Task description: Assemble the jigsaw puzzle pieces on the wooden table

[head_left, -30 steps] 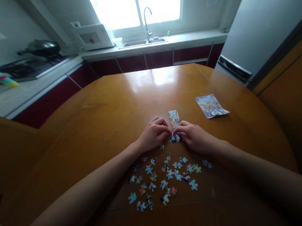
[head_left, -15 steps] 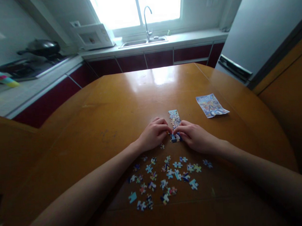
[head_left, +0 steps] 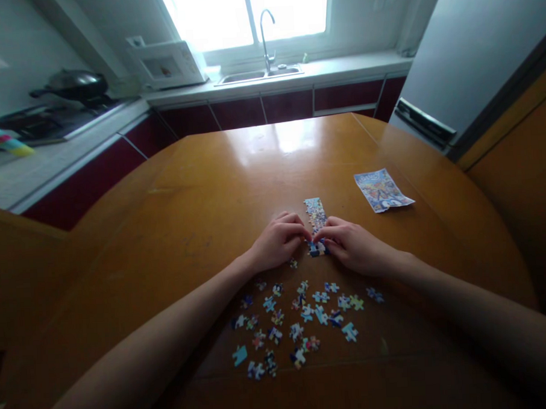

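A narrow strip of joined jigsaw puzzle [head_left: 316, 210] lies on the table, its lower part partly covered by my fingers. My left hand [head_left: 281, 241] is at its left edge, fingers curled and closed on the lower part. From the right, my right hand [head_left: 349, 243] is closed on the same part, thumb and index finger bent together. The fingertips of both hands nearly meet there. Just which piece each hand grips is too small to make out. One loose puzzle piece [head_left: 294, 264] lies beneath my left hand. Several more loose pieces [head_left: 320, 314] are scattered nearer to me, between my forearms.
A creased picture sheet [head_left: 383, 190] lies on the wooden table [head_left: 236, 182], right of the strip. Beyond the table are a sink with a tap [head_left: 266, 48], a microwave [head_left: 170, 65] and a pan [head_left: 78, 85] on the stove. A fridge [head_left: 470, 57] stands at the right.
Hands, strip and loose pieces stay practically where they were. Only a very slight shift of the whole view shows.
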`<state>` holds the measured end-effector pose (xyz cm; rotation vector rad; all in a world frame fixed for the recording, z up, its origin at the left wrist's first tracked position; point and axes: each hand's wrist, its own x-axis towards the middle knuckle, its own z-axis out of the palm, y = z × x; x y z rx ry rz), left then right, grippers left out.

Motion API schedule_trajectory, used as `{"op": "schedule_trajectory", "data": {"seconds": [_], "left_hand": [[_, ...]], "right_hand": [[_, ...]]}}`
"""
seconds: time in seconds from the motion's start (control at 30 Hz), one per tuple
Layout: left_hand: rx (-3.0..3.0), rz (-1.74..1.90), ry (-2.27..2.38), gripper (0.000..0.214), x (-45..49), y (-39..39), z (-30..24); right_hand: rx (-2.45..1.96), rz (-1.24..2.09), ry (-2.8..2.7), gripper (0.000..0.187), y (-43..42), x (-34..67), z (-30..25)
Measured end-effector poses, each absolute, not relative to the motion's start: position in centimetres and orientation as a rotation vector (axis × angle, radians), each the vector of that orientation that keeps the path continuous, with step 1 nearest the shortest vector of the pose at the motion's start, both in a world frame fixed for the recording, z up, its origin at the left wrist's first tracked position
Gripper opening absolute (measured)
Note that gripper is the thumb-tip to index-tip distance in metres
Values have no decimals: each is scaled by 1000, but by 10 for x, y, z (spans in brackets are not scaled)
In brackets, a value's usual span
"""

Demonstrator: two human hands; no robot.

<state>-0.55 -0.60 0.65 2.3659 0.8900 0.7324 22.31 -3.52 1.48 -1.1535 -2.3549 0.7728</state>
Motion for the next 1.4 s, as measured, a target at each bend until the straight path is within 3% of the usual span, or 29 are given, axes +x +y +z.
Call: {"op": "schedule_trajectory", "data": {"seconds": [0.67,1.13,1.4], "left_hand": [[1485,1076,1125,21,-15,9,5],[812,1201,887,21,-22,25,3],[727,1205,845,23,-22,26,3]], "right_hand": [[-1119,731,-2313,25,-35,223,13],[-1097,661,-2192,15,-36,221,14],[-1043,596,-2207,14,-45,211,8]]}}
